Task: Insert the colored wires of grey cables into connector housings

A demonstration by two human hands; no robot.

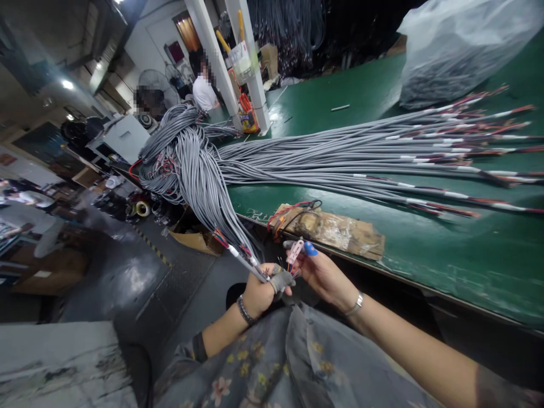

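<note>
Close to my body, my left hand point(260, 288) is closed around the end of a grey cable point(240, 256), its thumb wrapped in a grey finger cover. Coloured wires stick out near those fingers. Beside it, my right hand point(321, 275) pinches a small pale flat piece with dark marks point(295, 252), between a blue-covered fingertip and a grey-covered one. Thin red and dark wires run from this piece down to my left hand. Whether it is a tag or a connector I cannot tell. A thick bundle of grey cables point(204, 175) hangs over the table edge towards my left hand.
Many grey cables point(323, 150) with stripped, coloured ends stretch across the green table point(425, 249). A taped cardboard piece point(340, 229) lies at its near edge. A plastic bag point(459, 51) stands at the back right. Behind the white posts point(250, 73) sits a person point(204, 90).
</note>
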